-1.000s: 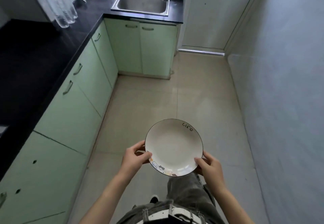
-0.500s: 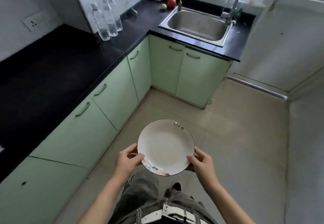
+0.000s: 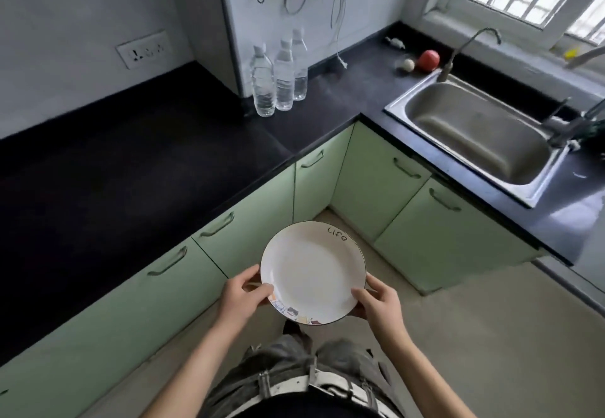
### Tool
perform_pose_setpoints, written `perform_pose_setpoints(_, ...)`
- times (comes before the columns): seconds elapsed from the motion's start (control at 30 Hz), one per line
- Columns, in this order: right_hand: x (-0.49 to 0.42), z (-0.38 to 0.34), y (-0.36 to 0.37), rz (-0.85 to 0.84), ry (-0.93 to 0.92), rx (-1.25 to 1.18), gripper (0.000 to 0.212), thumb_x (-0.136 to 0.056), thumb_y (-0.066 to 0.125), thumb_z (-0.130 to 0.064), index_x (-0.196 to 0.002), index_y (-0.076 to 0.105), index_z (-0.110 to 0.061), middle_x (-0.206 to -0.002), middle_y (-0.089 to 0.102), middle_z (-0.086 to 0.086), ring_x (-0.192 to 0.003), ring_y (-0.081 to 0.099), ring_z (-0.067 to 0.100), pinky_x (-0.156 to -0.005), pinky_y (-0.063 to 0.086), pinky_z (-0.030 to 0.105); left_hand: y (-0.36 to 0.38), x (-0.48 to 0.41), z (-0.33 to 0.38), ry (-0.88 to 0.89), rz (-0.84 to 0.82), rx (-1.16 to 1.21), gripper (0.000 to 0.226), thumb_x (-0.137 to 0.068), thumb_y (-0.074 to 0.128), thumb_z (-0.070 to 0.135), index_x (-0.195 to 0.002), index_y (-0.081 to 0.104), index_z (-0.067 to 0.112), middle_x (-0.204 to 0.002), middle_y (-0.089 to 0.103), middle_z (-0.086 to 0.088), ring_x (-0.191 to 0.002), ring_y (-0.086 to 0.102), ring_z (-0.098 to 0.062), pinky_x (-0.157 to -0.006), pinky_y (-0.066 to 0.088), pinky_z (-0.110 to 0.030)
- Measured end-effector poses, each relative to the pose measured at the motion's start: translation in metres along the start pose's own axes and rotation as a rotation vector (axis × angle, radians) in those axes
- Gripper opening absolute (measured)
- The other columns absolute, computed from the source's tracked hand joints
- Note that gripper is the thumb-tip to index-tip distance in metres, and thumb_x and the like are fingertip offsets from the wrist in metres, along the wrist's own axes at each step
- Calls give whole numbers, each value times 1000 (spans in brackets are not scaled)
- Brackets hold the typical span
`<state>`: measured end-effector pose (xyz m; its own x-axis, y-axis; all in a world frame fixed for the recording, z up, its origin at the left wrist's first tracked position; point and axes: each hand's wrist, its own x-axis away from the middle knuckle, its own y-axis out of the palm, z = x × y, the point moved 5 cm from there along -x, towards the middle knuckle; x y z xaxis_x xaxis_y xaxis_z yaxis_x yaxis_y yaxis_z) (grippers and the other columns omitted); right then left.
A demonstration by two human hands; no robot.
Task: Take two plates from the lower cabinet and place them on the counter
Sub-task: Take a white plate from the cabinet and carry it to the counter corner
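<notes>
I hold a white plate [image 3: 312, 273] level in front of my waist, over the floor [image 3: 491, 335], just off the near run of green cabinet doors [image 3: 209, 254]. My left hand [image 3: 240, 298] pinches its near-left rim, thumb on top and the other fingers tucked out of sight beneath; my right hand [image 3: 379, 299] clamps the near-right rim the same way, its fingers also hidden under the plate. Whether a second plate sits below this one I cannot tell: only one rim shows. The word "life" is written on the far rim, and small coloured patches run along the near rim, too small to read.

The black counter [image 3: 98, 188] runs along my left and turns at the far corner toward the sink [image 3: 474, 136] on the right; its left part is cut off by the frame. Its front edge lies left of and beyond the plate, apart from it. Three water bottles [image 3: 278, 77] stand close together near the far corner by the wall. A red fruit [image 3: 429, 60] and a small pale round thing [image 3: 408, 64] lie left of the tap; what the pale one is I cannot make out. The wide stretch of counter on the left lies bare and dark. All the cabinet doors are closed.
</notes>
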<state>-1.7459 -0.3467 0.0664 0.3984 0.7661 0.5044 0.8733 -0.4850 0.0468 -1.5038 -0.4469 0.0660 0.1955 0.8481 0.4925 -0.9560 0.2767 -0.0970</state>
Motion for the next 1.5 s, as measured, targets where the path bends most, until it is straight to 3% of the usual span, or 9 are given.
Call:
perform_pose_setpoints(0.2,-89,-79,30,-110,-34,87,45,-86,52,7,-109,74,-25,-81,77,19,-69,72,26,-65,62,42,-7,-71,55,38,106,-9,26,-66,67,17,-91,75,21,-86,76,-13,-75,68,-19,-77,58,-43)
perform_pose_setpoints(0.37,-183,-125,74,-282,-13,226,45,-86,53,5,-114,71,-25,-82,77,19,-71,73,26,-67,62,36,-21,-127,73,18,293,93,50,-76,71,3,-79,72,53,-70,72,28,-67,67,9,-56,49,-5)
perform_pose_setpoints(0.63,-299,-181,169,-604,36,416,37,-88,57,3,-114,68,-22,-82,80,9,-73,76,18,-60,59,23,-49,-176,103,-66,626,244,45,-74,67,3,-83,75,47,-84,77,9,-74,69,-2,-62,54,-14)
perform_pose_setpoints(0.73,-327,-200,209,-716,4,489,37,-84,61,-4,-110,73,-28,-77,77,17,-69,75,22,-60,60,26,-65,-193,110,-83,691,323,35,-65,65,13,-88,76,36,-90,75,-6,-80,68,-14,-74,60,-34)
perform_pose_setpoints(0.83,-349,-208,250,-777,44,480,38,-83,63,-2,-108,74,-28,-78,78,15,-76,77,25,-64,62,31,-86,-209,116,-94,745,393,36,-67,65,12,-91,76,36,-89,76,-2,-84,71,-17,-71,60,-31)
perform_pose_setpoints(1.0,-380,-207,307,-712,27,377,41,-83,68,-5,-111,72,-35,-79,79,11,-82,77,20,-66,62,30,-129,-247,126,-79,764,461,40,-74,67,10,-108,73,30,-100,76,-2,-95,73,-18,-77,61,-31)
perform_pose_setpoints(1.17,-420,-183,356,-606,-8,345,51,-87,67,-7,-136,59,-16,-79,79,7,-84,77,17,-66,61,27,-178,-306,123,-64,729,437,41,-76,65,4,-107,73,30,-99,75,-4,-94,73,-19,-79,61,-32)
perform_pose_setpoints(1.33,-456,-168,407,-586,-22,309,50,-92,56,-2,-140,54,-17,-75,78,3,-83,76,11,-67,60,24,-228,-363,117,-36,681,421,40,-81,67,5,-108,71,35,-101,74,-3,-93,73,-16,-74,59,-26)
perform_pose_setpoints(1.5,-491,-166,456,-526,-59,284,49,-94,51,0,-137,57,-21,-99,76,-2,-86,73,10,-66,58,21,-268,-416,117,-8,612,437,45,-86,69,9,-127,62,24,-111,69,-3,-101,70,-16,-77,59,-24)
